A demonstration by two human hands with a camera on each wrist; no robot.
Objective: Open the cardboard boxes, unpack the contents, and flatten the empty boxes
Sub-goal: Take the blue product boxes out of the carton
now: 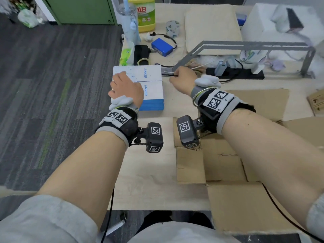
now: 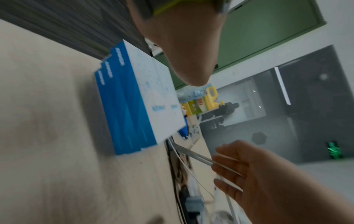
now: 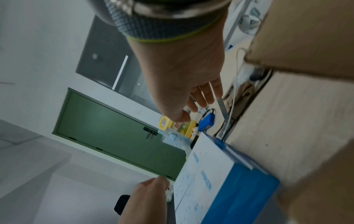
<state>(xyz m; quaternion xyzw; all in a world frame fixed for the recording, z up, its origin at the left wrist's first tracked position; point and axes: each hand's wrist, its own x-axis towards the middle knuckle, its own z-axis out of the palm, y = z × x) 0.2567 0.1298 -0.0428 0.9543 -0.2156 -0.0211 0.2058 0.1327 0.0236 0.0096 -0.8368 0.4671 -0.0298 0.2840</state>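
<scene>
Left hand (image 1: 125,88) rests on white boxes (image 1: 150,85); right hand (image 1: 182,79) grips scissors (image 2: 193,153).

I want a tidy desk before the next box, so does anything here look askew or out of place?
The stack of blue-and-white boxes juts past the table edge on the left, under the left hand. Its layers sit staggered at the near end. The right hand holds a metal blade.

A pale wood-grain bench (image 1: 154,186) is standing over a dark grey striped carpet floor (image 1: 52,95) that is showing thin green streaks. A green metal cabinet (image 1: 82,9) is sitting against a white wall (image 3: 34,45) beyond the bench's far left corner. A dark glass partition (image 2: 306,109) is reflecting a long strip light (image 2: 282,85).
</scene>
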